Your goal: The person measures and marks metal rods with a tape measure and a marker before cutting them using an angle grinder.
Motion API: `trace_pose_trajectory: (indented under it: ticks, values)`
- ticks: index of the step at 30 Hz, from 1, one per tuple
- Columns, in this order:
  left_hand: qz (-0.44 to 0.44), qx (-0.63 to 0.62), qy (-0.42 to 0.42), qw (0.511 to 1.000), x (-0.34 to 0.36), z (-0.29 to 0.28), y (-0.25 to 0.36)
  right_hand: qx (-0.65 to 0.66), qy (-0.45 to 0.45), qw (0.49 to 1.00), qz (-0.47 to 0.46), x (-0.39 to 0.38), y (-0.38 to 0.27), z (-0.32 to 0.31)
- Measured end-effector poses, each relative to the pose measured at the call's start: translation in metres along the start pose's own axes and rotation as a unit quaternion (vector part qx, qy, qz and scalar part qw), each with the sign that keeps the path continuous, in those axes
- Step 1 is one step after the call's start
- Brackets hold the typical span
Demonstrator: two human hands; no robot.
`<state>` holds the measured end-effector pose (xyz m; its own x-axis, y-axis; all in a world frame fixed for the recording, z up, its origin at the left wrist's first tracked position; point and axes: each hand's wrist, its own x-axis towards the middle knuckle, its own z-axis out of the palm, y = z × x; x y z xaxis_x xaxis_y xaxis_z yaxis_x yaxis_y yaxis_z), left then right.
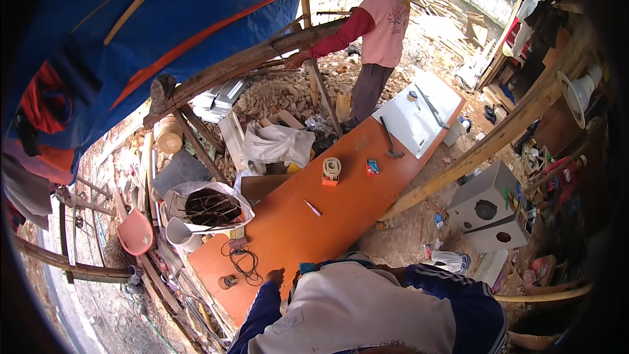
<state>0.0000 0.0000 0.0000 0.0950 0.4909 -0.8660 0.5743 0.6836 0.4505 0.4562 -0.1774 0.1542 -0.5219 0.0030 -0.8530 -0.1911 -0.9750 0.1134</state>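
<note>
1. Orange, long, flat board table [354, 203] stretches forward from the bare left hand [275, 277], which is at its near edge; whether they touch, I am not able to say.
2. This hand is too small and dark to judge if its fingers are apart or together, and I see nothing held. The right hand is hidden, so its state remains unknown to me.
3. Thin black cable in loose loops [246, 265] lies just left of the left hand. If the navy sleeve [261, 305] catches one loop, the cable could be dragged.
4. Small, dark, round container [228, 282], farther left of the hand, could be knocked over by such a pull.
5. Slim, pale, pen-like object [312, 208], ahead of the hand, might roll if the table is bumped.
</note>
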Motion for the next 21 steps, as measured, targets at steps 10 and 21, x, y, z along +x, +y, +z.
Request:
trace_pose_trajectory:
  ticks: [10, 21]
  values:
    - [-0.013, -0.093, 0.034, 0.995, -0.012, 0.006, -0.006, -0.087, 0.008, 0.995, -0.040, -0.048, 0.003, 0.007]
    - [-0.078, -0.113, 0.020, 0.990, -0.030, 0.118, 0.049, -0.258, 0.047, 0.946, -0.193, -0.075, 0.069, -0.039]
